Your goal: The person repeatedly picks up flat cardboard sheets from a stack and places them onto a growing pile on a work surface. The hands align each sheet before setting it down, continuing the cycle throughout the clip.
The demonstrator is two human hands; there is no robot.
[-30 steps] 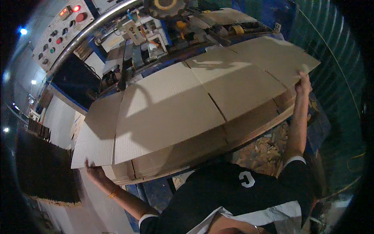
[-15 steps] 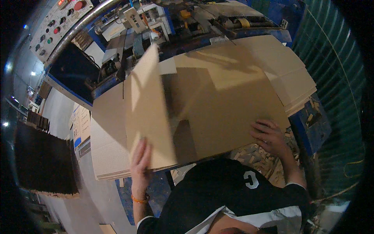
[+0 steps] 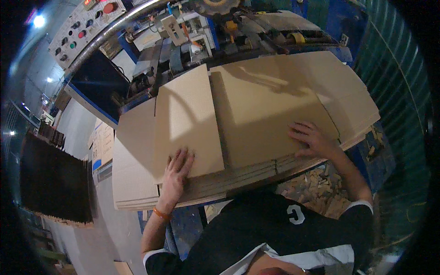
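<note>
A brown cardboard sheet (image 3: 270,123) lies on a stack of flat cardboard sheets (image 3: 133,169) in front of the machine. Its left panel (image 3: 190,123) is folded over to the right and rests nearly flat on it. My left hand (image 3: 176,173) lies on the near left part of that folded panel, fingers stretched out. On the right part of the sheet, near its front edge, my right hand (image 3: 312,139) rests palm down with fingers spread. Neither hand grips anything. Below the folded sheet, the front edges of several stacked sheets show.
Beyond the stack stands a blue machine with rollers (image 3: 247,43) and a wheel. A control panel (image 3: 85,27) with buttons is at upper left. Cardboard scraps (image 3: 318,185) lie below the stack's front edge. A green corrugated wall (image 3: 398,101) runs along the right. A dark stack (image 3: 52,178) stands left.
The left panel, raised before, has come down flat onto the sheet. The sheet's front edge has shifted away from me, baring the stack below. My left hand now lies flat on the panel.
</note>
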